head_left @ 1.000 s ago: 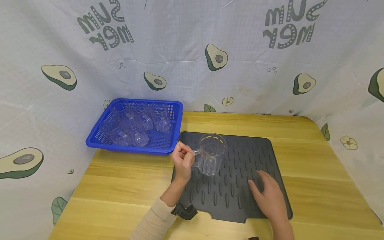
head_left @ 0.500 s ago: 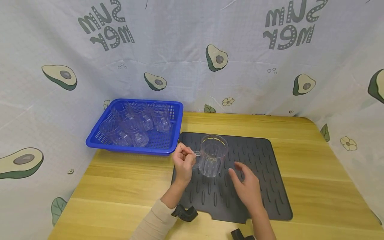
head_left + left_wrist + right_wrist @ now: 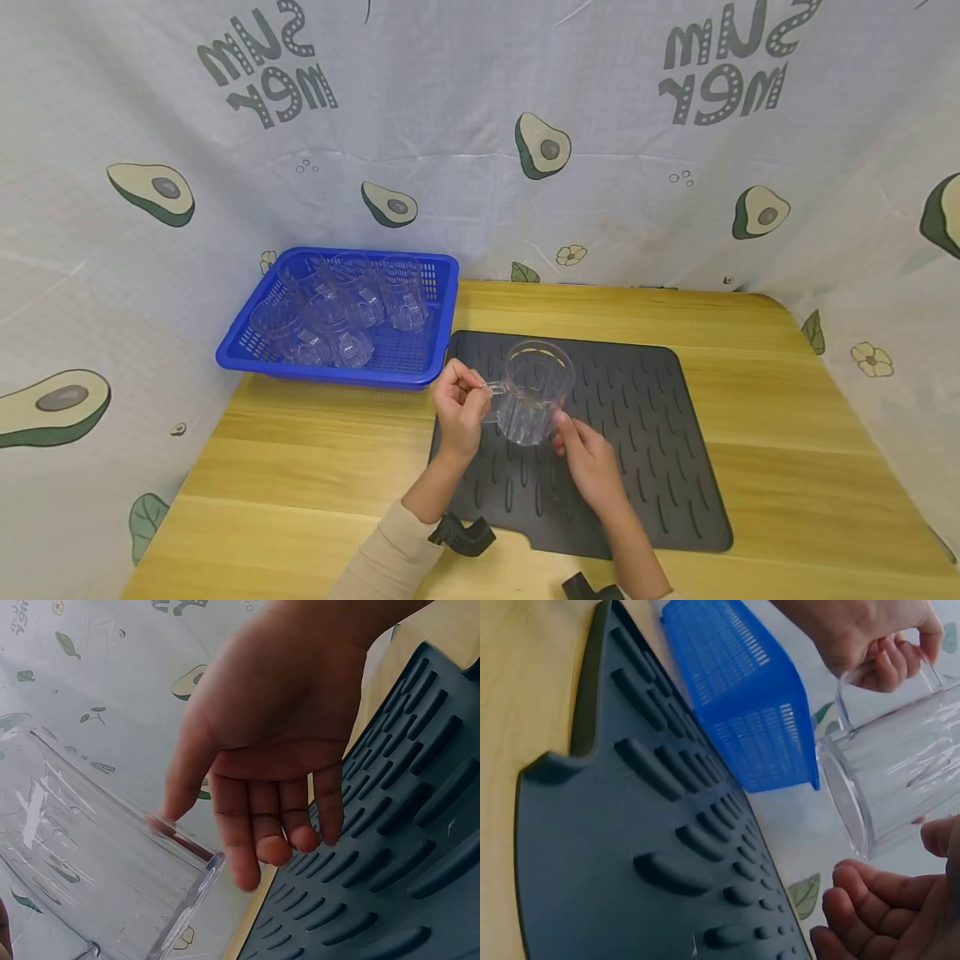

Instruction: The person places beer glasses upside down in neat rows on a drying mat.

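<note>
My left hand [image 3: 459, 408] pinches the handle [image 3: 495, 388] of a clear mug [image 3: 532, 392] above the dark ridged mat [image 3: 630, 467]. The right wrist view shows this left hand [image 3: 881, 645] curled at the handle, with the mug's thick base [image 3: 851, 799] toward the mat. My right hand [image 3: 588, 458] is at the mug's right side, low near the base. In the left wrist view the right hand [image 3: 274, 742] has its thumb against the mug wall [image 3: 82, 840], while the other fingers hang loosely, apart from it. The far side of the mug is partly hidden.
A blue basket [image 3: 401, 379] at the back left holds several clear mugs [image 3: 341, 333]. Wooden tabletop [image 3: 300, 467] surrounds the mat. A patterned white curtain [image 3: 465, 100] hangs behind. Black wrist mounts [image 3: 467, 535] are strapped on both forearms.
My right hand has come leftward from over the mat to the mug's side. The left hand keeps its grip on the handle; the mug has shifted slightly right and down.
</note>
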A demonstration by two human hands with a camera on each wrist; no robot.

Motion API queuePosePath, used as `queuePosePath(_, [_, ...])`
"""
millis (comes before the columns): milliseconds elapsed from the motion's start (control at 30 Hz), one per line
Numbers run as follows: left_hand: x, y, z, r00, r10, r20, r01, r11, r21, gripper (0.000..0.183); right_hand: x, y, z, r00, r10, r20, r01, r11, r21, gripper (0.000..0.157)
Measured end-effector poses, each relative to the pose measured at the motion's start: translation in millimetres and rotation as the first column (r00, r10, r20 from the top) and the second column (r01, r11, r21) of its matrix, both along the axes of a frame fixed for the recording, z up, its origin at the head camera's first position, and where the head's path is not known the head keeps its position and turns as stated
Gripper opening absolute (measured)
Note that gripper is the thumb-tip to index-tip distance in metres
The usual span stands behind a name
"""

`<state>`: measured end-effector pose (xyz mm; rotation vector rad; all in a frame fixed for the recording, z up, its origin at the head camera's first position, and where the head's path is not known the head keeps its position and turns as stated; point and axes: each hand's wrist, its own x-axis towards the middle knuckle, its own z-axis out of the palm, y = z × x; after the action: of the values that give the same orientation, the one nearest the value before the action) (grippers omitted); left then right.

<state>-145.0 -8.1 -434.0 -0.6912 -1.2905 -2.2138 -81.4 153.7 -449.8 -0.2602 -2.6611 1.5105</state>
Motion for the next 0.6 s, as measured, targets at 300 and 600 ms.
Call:
queuePosePath(300, [0.2,-1.2,2.2,0.999,-0.045,-0.023,0.041,0.992,-0.122,0.009,-3.6,1.5,-0.6,0.995,0.000,0.096,0.029,0.954,-0.299,0.039])
queuePosePath(600, [1.0,-0.6,1.2,0.996,-0.090,0.006,0.089,0.974,-0.210,0.015,-3.9,4.1,-1.6,0.988,0.037,0.153,0.042,0.874,-0.484,0.037])
